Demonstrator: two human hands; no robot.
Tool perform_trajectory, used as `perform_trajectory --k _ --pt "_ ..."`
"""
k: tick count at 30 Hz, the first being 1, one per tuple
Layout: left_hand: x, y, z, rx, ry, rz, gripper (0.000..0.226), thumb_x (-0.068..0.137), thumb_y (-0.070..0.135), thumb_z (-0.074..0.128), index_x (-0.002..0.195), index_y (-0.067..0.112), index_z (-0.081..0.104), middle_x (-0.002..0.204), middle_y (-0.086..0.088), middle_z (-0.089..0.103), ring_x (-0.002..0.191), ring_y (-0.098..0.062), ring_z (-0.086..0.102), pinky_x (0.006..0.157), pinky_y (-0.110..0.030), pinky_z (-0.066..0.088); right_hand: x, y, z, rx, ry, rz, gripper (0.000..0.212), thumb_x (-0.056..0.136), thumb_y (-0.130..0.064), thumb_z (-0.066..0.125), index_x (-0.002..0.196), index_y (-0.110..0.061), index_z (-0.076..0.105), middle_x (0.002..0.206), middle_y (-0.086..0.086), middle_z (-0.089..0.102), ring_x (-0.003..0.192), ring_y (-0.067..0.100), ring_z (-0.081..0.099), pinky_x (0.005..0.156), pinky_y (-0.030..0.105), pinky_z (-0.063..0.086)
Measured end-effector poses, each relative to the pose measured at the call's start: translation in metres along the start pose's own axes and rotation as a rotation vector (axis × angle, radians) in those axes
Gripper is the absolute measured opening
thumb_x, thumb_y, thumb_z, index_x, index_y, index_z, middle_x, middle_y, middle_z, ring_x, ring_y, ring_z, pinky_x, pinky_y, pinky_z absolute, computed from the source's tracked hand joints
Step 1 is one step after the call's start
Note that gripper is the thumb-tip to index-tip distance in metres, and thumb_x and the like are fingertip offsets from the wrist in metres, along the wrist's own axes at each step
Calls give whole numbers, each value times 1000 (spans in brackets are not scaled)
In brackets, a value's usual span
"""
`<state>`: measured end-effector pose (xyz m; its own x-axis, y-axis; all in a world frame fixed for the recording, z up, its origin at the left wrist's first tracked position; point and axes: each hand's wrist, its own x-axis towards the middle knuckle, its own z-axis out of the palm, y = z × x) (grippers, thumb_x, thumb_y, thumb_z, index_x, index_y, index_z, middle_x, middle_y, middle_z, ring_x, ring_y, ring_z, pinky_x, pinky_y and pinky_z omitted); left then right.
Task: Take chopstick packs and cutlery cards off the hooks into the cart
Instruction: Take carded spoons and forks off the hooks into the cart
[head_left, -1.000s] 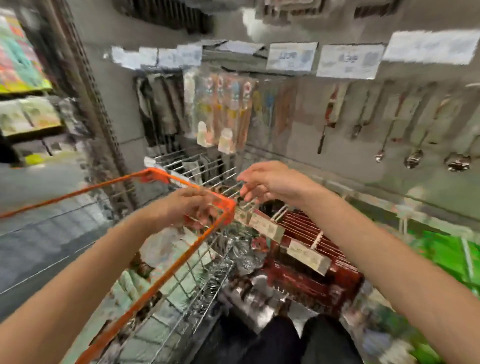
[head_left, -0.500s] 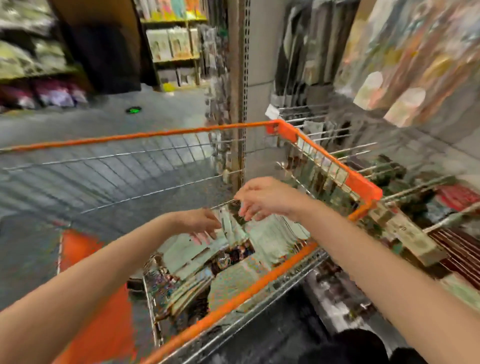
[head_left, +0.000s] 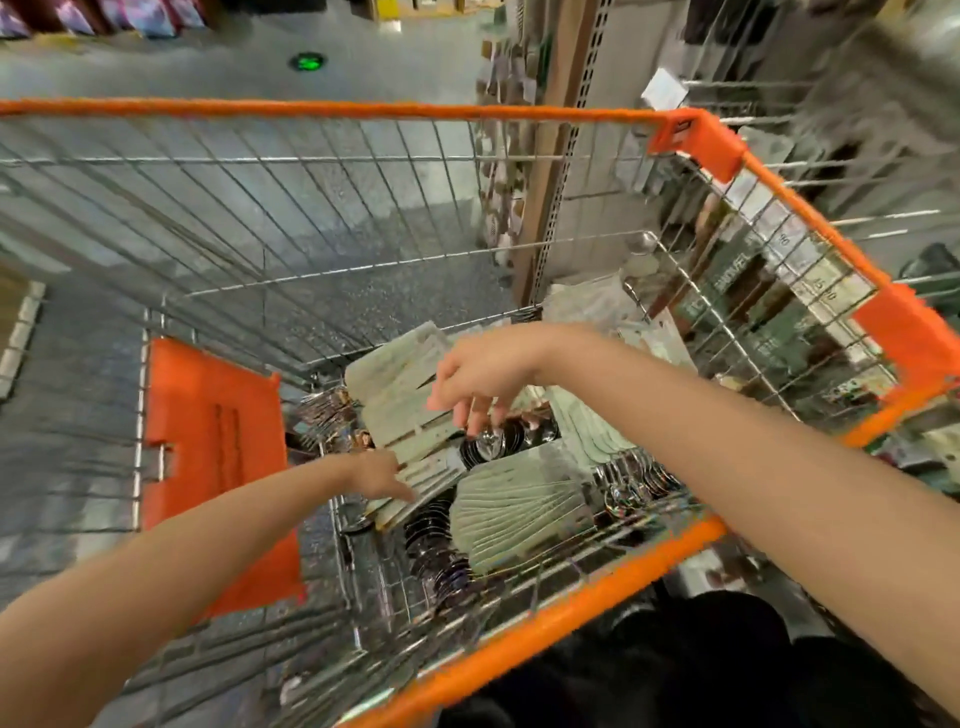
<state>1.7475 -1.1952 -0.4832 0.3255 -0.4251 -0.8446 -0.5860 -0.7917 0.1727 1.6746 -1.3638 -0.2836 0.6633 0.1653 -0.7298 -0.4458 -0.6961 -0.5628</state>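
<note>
- Orange plastic rim of the wire cart (head_left: 545, 618) runs nearest, both forearms reaching over it.
- Left hand (head_left: 382, 475) low in the basket, fingers stretched out and touching a pale cutlery card (head_left: 431, 470); holding nothing.
- Fanned stack of cards (head_left: 519, 514) just beside it, with shiny spoons (head_left: 634, 483) to the right.
- Right hand (head_left: 483, 371) hovers above, fingers (head_left: 465, 421) hanging loose, released.
- Orange child-seat flap (head_left: 213, 447) at left.
- Shelf hooks (head_left: 883, 218) beyond the cart's right side, blurred.
</note>
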Motion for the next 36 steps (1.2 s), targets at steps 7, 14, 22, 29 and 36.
perform_trajectory --k 7,14,22,29,36 --pt "15 -18 24 -120 16 10 73 84 61 61 127 4 47 133 -13 50 112 -28 52 93 -38 44 26 23 18 11 -105 104 29 101 -34 43 117 -11 48 86 7 61 70 15 61 63 26 48" --pt "12 -16 45 -200 186 10 98 74 71 63 143 10 32 143 -9 45 123 -27 50 99 -36 43 36 39 16 -140 -78 252 47 102 -31 40 137 0 40 99 16 60 71 19 62 54 24 47" --pt "10 -22 42 -146 224 64 78 89 67 37 143 10 37 139 -10 52 121 -25 54 102 -38 45 36 56 8 -182 -49 305 57 101 -34 43 146 -2 27 113 20 62 69 18 64 57 26 51" --pt "10 -27 44 -92 233 79 62 96 54 41 139 10 41 133 -10 56 118 -24 56 102 -39 46 40 60 5 -156 -58 300 59 101 -36 41 147 -2 25 110 19 65 68 18 64 60 28 53" --pt "6 -18 40 -114 203 63 44 100 28 47 138 7 37 94 -2 63 76 -11 60 63 -19 48 40 62 4 -149 -49 308 61 101 -36 43 149 -4 22 106 18 65 62 16 64 47 21 49"
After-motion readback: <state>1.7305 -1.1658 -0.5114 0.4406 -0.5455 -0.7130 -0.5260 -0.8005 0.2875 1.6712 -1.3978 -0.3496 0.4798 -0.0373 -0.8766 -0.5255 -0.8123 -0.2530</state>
